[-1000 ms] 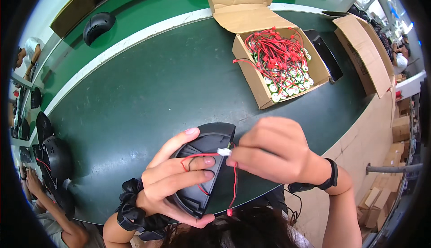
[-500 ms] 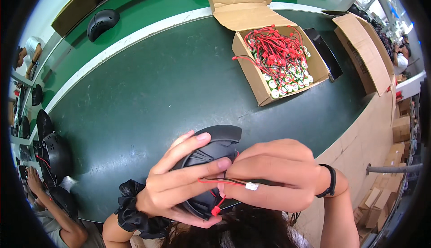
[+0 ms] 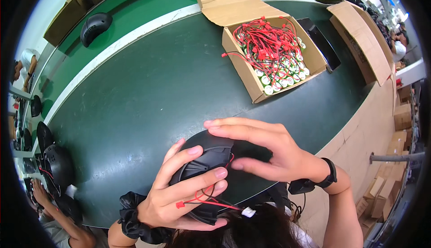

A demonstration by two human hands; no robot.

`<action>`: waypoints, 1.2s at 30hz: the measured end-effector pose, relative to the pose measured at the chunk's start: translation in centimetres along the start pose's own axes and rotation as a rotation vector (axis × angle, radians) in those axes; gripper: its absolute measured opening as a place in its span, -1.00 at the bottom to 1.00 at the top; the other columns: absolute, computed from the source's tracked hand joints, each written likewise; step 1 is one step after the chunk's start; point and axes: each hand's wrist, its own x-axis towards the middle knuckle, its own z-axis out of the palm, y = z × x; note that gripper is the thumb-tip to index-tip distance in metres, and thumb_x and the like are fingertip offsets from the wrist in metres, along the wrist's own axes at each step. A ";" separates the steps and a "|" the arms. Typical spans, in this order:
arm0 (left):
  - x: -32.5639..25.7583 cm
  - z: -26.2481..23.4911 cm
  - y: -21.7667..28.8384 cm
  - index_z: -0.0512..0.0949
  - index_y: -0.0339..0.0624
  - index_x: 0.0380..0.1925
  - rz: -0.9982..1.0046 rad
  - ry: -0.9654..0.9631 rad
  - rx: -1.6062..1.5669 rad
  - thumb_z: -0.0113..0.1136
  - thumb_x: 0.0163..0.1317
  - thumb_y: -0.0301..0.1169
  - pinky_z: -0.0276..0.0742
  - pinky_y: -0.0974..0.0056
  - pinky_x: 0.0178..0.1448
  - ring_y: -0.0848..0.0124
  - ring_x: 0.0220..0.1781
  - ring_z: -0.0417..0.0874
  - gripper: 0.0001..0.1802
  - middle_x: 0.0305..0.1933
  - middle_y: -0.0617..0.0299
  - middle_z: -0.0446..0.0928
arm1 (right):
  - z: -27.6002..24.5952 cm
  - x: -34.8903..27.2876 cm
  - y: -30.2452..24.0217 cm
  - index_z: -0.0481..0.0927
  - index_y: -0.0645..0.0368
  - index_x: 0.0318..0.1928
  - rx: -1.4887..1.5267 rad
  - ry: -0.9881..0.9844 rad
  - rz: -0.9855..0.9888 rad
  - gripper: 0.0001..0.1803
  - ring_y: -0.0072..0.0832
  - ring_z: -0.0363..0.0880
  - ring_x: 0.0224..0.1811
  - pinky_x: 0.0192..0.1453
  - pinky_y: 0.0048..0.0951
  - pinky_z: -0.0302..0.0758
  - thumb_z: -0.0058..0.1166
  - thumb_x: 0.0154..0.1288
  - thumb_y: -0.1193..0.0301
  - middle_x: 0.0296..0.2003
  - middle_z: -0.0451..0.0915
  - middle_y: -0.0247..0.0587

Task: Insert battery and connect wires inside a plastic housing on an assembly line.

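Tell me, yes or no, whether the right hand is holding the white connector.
No: the white connector is at the end of red and black wires, apart from the right hand.

The left hand (image 3: 166, 203) and right hand (image 3: 280, 156) were bare, with short nails (image 3: 220, 172). On the left was a puffy, gathered scrunchie (image 3: 132, 206) of black cloth; on the right, a smooth black band (image 3: 332, 171). The forearms (image 3: 339, 212) were bare too, and loose hair (image 3: 256, 230) showed below.
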 end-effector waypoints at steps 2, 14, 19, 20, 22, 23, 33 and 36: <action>-0.1 0.2 0.0 0.65 -0.16 -0.06 -0.006 0.009 0.008 0.50 -0.12 -0.08 0.16 -0.30 0.38 -0.01 0.36 0.29 -0.39 0.18 0.40 0.50 | -0.2 0.0 1.0 0.51 0.26 0.14 0.046 -0.014 0.000 -0.47 -0.10 0.47 0.22 0.27 -0.25 0.43 0.21 0.10 0.62 0.14 0.51 0.00; -0.4 0.3 0.9 0.58 -0.28 0.00 -0.063 0.064 0.040 0.55 -0.19 -0.14 0.40 -0.21 0.30 -0.34 0.33 0.25 -0.28 0.18 0.27 0.47 | 0.5 -0.1 1.1 0.55 0.29 0.09 0.171 0.036 -0.013 -0.51 -0.19 0.50 0.20 0.24 -0.26 0.45 0.21 0.07 0.67 0.11 0.53 0.02; -1.3 0.3 0.9 0.57 -0.27 0.03 -0.083 0.090 0.023 0.57 -0.22 -0.15 0.40 -0.26 0.27 -0.31 0.34 0.26 -0.24 0.19 0.24 0.46 | 1.0 0.3 1.3 0.57 0.24 0.06 0.240 0.027 0.010 -0.52 -0.21 0.53 0.17 0.23 -0.28 0.46 0.24 0.05 0.66 0.08 0.56 -0.06; -1.5 0.3 0.9 0.57 -0.28 0.01 -0.082 0.096 0.031 0.58 -0.23 -0.14 0.40 -0.29 0.23 -0.29 0.34 0.27 -0.24 0.20 0.23 0.45 | 1.1 0.3 1.2 0.57 0.24 0.06 0.245 0.014 0.018 -0.52 -0.21 0.53 0.16 0.23 -0.28 0.46 0.24 0.05 0.66 0.08 0.56 -0.06; -1.7 0.3 0.8 0.58 -0.27 0.00 -0.075 0.095 0.035 0.58 -0.24 -0.14 0.39 -0.30 0.23 -0.29 0.34 0.27 -0.25 0.20 0.23 0.45 | 1.2 0.4 1.1 0.57 0.24 0.06 0.248 0.004 0.029 -0.52 -0.21 0.53 0.16 0.23 -0.28 0.46 0.24 0.06 0.66 0.08 0.56 -0.06; -1.8 0.3 0.7 0.58 -0.27 -0.02 -0.071 0.096 0.041 0.58 -0.26 -0.14 0.39 -0.31 0.22 -0.28 0.34 0.26 -0.26 0.20 0.23 0.45 | 1.2 0.5 1.0 0.56 0.25 0.07 0.224 0.003 0.009 -0.52 -0.20 0.53 0.16 0.23 -0.28 0.46 0.24 0.06 0.66 0.08 0.56 -0.06; -2.0 0.7 1.1 0.62 -0.19 -0.09 -0.110 0.111 0.017 0.57 -0.30 -0.20 0.33 -0.33 0.24 -0.25 0.36 0.24 -0.33 0.21 0.26 0.44 | 1.7 0.0 1.2 0.54 0.36 0.08 0.277 0.021 0.000 -0.50 -0.14 0.49 0.21 0.27 -0.19 0.43 0.23 0.05 0.69 0.11 0.52 0.12; -2.1 0.8 1.2 0.62 -0.18 -0.11 -0.105 0.103 0.023 0.56 -0.31 -0.20 0.34 -0.33 0.24 -0.27 0.35 0.24 -0.35 0.20 0.26 0.45 | 1.6 -0.1 1.6 0.54 0.30 0.08 0.331 0.002 0.003 -0.51 -0.17 0.50 0.20 0.25 -0.24 0.45 0.22 0.07 0.68 0.11 0.53 0.04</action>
